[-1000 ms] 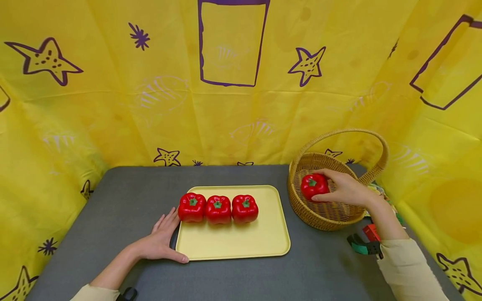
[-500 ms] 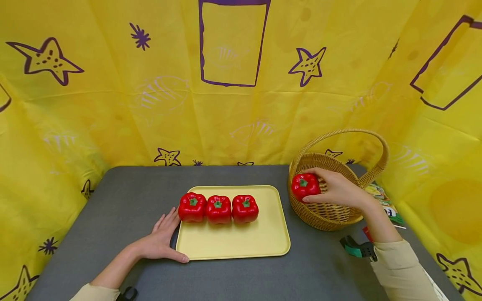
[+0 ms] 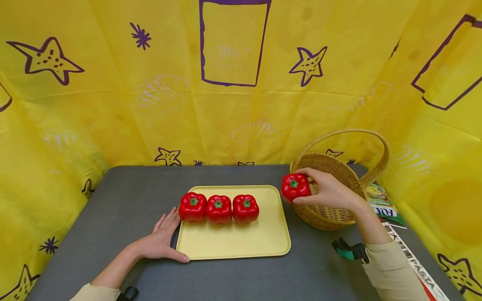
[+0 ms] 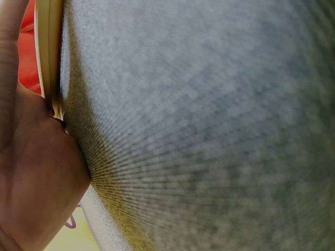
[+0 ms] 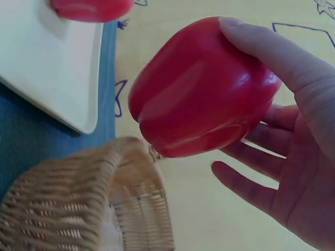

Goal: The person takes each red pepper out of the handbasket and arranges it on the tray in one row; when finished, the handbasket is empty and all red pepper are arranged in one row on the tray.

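Three red bell peppers stand in a row on a pale yellow tray (image 3: 233,244): a left one (image 3: 192,207), a middle one (image 3: 219,210) and a right one (image 3: 245,209). My left hand (image 3: 162,238) rests at the tray's left edge, fingers straight and thumb at the near corner. With thumb and fingers, my right hand (image 3: 331,190) grips a fourth pepper (image 3: 295,188) above the left rim of the wicker basket (image 3: 320,221). The right wrist view shows that pepper (image 5: 199,94) raised over the basket rim (image 5: 99,193), apart from the tray.
The basket's tall handle (image 3: 382,154) arches up behind my right hand. Right of the basket lie a green packet (image 3: 384,205) and a long pasta package (image 3: 418,267). A yellow patterned curtain (image 3: 241,108) hangs behind the grey table (image 3: 132,188).
My right hand has carried its pepper leftward, from over the basket's inside to its left rim. The left hand, the tray and the three peppers on it stay put.
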A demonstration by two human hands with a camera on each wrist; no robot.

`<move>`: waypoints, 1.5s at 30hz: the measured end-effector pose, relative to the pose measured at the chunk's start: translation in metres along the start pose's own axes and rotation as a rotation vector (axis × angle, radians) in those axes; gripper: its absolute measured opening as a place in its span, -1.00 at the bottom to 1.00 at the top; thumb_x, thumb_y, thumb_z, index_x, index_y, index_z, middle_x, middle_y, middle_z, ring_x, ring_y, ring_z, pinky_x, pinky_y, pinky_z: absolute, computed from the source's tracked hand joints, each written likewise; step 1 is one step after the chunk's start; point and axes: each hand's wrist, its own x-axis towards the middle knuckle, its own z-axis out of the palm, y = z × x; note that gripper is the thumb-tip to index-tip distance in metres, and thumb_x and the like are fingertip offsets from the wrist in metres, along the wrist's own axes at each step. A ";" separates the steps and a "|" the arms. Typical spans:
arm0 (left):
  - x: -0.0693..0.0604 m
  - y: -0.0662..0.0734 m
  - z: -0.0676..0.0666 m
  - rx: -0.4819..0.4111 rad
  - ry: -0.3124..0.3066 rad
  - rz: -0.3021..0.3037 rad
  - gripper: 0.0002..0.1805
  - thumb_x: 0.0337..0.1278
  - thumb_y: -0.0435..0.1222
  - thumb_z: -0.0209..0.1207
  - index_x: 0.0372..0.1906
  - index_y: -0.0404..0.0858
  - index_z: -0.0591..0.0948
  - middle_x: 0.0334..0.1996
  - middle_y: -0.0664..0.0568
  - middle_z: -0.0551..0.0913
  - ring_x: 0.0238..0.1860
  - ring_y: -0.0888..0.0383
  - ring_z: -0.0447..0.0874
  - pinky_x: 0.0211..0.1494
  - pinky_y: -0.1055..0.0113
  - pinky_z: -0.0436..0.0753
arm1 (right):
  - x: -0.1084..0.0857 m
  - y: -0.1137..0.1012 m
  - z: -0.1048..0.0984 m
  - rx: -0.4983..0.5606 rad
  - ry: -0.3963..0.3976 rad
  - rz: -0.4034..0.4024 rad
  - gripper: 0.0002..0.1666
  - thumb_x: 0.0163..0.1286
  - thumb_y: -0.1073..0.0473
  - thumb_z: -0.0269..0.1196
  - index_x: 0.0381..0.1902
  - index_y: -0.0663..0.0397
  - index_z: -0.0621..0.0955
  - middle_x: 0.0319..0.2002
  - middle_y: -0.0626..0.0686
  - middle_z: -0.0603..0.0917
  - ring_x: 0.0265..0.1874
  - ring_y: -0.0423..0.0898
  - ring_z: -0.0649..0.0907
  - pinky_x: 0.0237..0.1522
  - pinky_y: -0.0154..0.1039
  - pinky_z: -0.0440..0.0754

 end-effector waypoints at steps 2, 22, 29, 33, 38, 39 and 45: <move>0.000 0.000 0.000 -0.002 0.000 0.001 0.41 -0.30 0.20 0.45 0.51 -0.44 -0.09 0.51 -0.34 -0.15 0.48 -0.30 -0.44 0.35 -0.29 -0.37 | 0.002 -0.001 0.004 -0.004 0.005 0.002 -0.13 0.02 -0.22 0.51 0.24 -0.05 0.47 0.02 -0.02 0.61 -0.04 0.00 0.61 -0.11 -0.04 0.63; 0.000 0.001 -0.001 -0.003 -0.011 -0.008 0.41 -0.30 0.21 0.45 0.51 -0.44 -0.09 0.51 -0.34 -0.16 0.49 -0.29 -0.45 0.35 -0.28 -0.38 | 0.016 -0.003 0.038 0.102 -0.072 -0.041 -0.15 0.04 -0.13 0.52 0.25 -0.05 0.45 0.02 -0.06 0.61 -0.02 -0.08 0.60 -0.05 -0.06 0.62; 0.000 0.000 -0.001 -0.003 -0.013 -0.005 0.41 -0.29 0.21 0.45 0.51 -0.43 -0.10 0.51 -0.33 -0.17 0.49 -0.28 -0.46 0.35 -0.29 -0.38 | 0.019 0.000 0.050 0.056 -0.108 -0.087 -0.18 0.08 -0.19 0.48 0.24 -0.03 0.48 0.02 -0.08 0.61 -0.05 -0.12 0.60 -0.05 -0.07 0.61; 0.000 0.001 -0.001 -0.003 -0.011 -0.006 0.42 -0.30 0.21 0.45 0.52 -0.43 -0.10 0.51 -0.33 -0.16 0.49 -0.28 -0.46 0.35 -0.29 -0.39 | 0.021 0.000 0.055 0.043 -0.129 -0.077 -0.14 0.07 -0.23 0.47 0.25 0.00 0.47 0.03 -0.06 0.61 -0.06 -0.11 0.60 -0.04 0.01 0.61; 0.001 0.002 -0.002 0.000 -0.013 -0.009 0.41 -0.30 0.21 0.45 0.52 -0.42 -0.10 0.51 -0.32 -0.16 0.49 -0.28 -0.46 0.35 -0.28 -0.39 | 0.023 -0.002 0.060 0.046 -0.165 -0.053 -0.14 0.09 -0.20 0.46 0.26 0.02 0.44 0.02 -0.02 0.62 -0.08 -0.10 0.61 -0.05 -0.03 0.62; 0.001 0.001 -0.001 0.002 -0.013 -0.009 0.41 -0.30 0.22 0.44 0.52 -0.42 -0.10 0.51 -0.32 -0.16 0.49 -0.28 -0.46 0.35 -0.28 -0.39 | 0.023 -0.002 0.061 0.048 -0.175 -0.047 -0.14 0.09 -0.20 0.46 0.26 0.03 0.43 0.02 -0.01 0.62 -0.07 -0.10 0.61 -0.05 -0.02 0.62; 0.001 -0.001 0.000 0.007 -0.013 -0.009 0.41 -0.29 0.22 0.44 0.52 -0.41 -0.10 0.52 -0.31 -0.16 0.49 -0.27 -0.46 0.36 -0.28 -0.38 | 0.025 -0.001 0.066 0.047 -0.215 -0.037 -0.12 0.12 -0.17 0.45 0.28 0.09 0.39 0.07 0.05 0.60 -0.02 -0.04 0.61 0.02 0.05 0.59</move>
